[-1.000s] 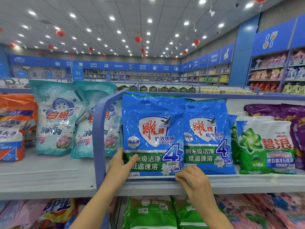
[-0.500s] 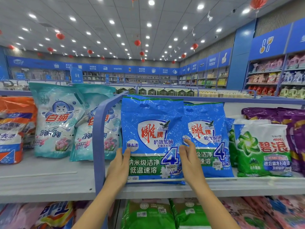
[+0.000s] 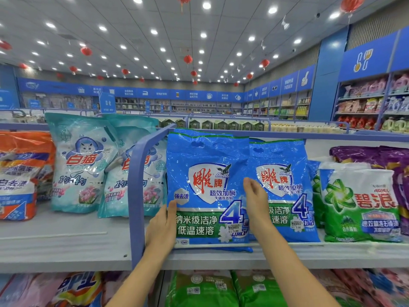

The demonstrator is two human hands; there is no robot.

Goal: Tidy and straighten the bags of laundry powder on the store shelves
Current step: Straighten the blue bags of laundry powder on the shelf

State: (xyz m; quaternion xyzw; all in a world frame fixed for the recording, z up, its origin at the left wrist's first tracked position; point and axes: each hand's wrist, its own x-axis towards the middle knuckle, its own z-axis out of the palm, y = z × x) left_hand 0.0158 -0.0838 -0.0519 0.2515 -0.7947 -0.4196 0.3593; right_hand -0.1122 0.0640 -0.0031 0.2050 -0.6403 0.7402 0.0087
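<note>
- Blue bag stands upright at the shelf front, just right of the divider, overlapping a second blue bag.
- Left hand: fingers straight, flat against the bag's left edge.
- Right hand: fingers loosely spread at the bag's right edge, holding nothing.

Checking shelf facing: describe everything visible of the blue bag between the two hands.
The blue bag is glossy, crinkled plastic with a green-trimmed top seal, a handle hole, a white shield with red characters, a big 4 and a price sticker. It stands upright on the shelf, right of the divider rail, overlapping a matching bag. The left hand lies flat along its left edge; the right hand is at its right edge.
</note>
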